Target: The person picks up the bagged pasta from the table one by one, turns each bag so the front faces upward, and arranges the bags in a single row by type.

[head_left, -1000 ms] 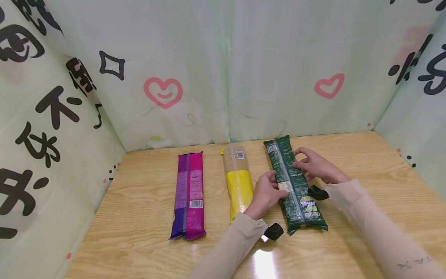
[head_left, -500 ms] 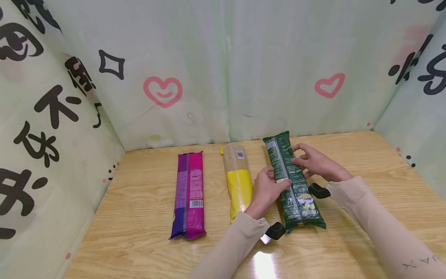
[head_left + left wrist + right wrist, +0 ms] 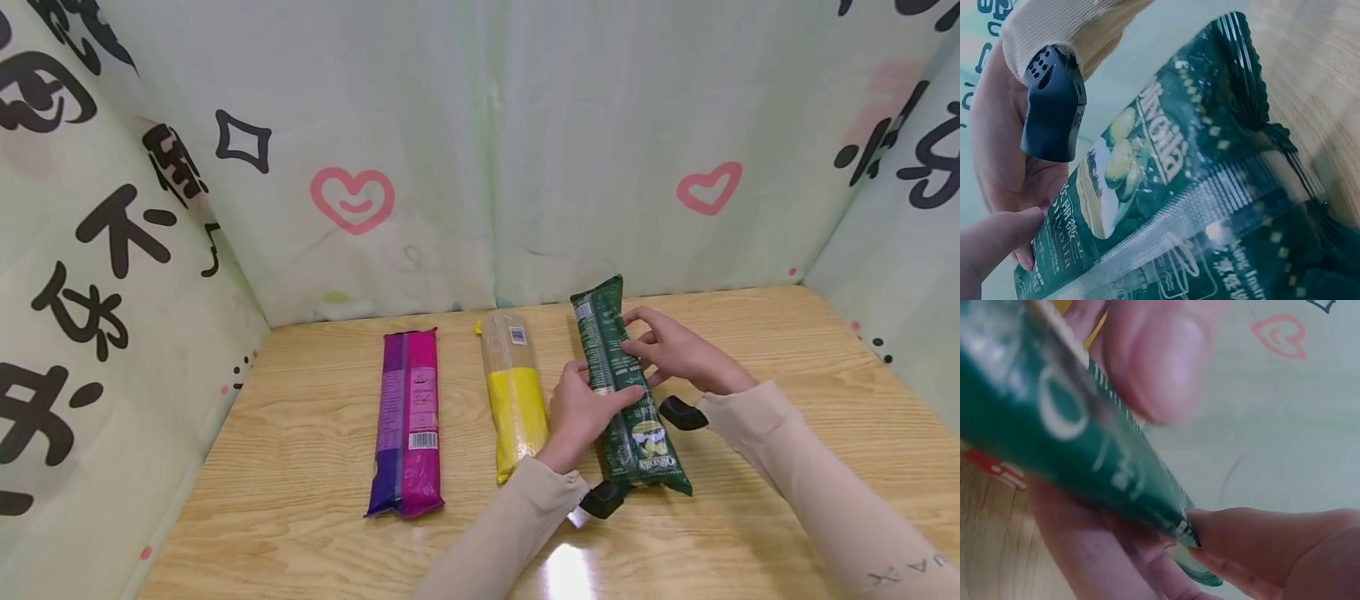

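Observation:
A long green food packet (image 3: 606, 337), printed with olives and "Olivoila", slants on the right side of the table. My left hand (image 3: 581, 417) grips its near-left side, thumb across the face and fingers round the edge. On the far-right edge, my right hand (image 3: 682, 354) pinches the packet. The left wrist view shows the crimped end and back seam of the green packet (image 3: 1185, 162), tipped up from the wood at that side. In the right wrist view, the packet (image 3: 1079, 431) is seen edge-on between thumb and fingers of both hands.
Left of the green packet lies a yellow packet (image 3: 516, 408) with a see-through top, right beside my left hand. Farther left is a magenta and purple packet (image 3: 408, 425). A pale printed curtain (image 3: 450, 167) borders the wooden table (image 3: 300, 467).
The green packet has tilted up and turned about its length, its far end rising and its near end shifting left. My left thumb has moved right with it.

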A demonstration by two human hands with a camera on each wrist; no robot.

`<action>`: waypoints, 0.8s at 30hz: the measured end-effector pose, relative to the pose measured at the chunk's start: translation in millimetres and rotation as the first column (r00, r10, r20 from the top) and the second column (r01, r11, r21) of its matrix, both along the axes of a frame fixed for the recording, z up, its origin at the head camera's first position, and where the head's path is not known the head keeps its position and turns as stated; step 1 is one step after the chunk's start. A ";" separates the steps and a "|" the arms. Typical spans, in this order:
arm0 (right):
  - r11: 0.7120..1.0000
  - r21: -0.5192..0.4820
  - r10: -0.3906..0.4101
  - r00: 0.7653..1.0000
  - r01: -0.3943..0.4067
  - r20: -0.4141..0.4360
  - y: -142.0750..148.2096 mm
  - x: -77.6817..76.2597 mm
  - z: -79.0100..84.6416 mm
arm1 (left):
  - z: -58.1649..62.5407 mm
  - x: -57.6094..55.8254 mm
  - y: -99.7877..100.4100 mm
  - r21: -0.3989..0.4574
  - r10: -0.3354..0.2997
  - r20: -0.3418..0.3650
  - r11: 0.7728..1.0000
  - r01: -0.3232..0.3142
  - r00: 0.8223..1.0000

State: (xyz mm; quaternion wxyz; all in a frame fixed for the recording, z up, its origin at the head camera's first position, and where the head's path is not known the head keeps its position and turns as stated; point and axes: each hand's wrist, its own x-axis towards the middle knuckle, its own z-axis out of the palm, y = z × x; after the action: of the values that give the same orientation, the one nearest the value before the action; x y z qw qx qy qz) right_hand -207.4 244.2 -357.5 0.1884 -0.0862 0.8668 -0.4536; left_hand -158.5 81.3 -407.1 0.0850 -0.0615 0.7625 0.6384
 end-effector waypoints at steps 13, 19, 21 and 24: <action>0.999 0.034 -0.001 1.000 0.002 -0.015 -4.3 4.3 2.3 | 2.5 5.2 8.6 -0.102 0.080 -0.011 0.991 -0.081 0.997; 0.998 0.069 -0.003 0.999 0.005 -0.032 -5.6 5.0 0.5 | -0.7 6.7 11.8 -0.085 0.076 -0.008 0.993 -0.076 0.997; 0.997 0.072 -0.002 0.999 0.004 -0.034 -6.7 5.7 0.2 | -1.6 7.3 12.3 -0.078 0.080 -0.003 0.994 -0.080 0.997; 0.997 0.073 0.001 1.000 0.001 -0.031 -8.5 7.3 0.4 | -3.1 7.5 13.2 -0.079 0.086 0.002 0.993 -0.086 0.996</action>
State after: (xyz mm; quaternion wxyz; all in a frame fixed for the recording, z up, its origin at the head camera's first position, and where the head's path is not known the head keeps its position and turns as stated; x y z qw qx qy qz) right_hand -200.2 235.7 -357.1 0.1781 -0.0862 0.8855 -0.4204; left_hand -150.9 94.5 -410.2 0.0571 -0.0995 0.7835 0.6107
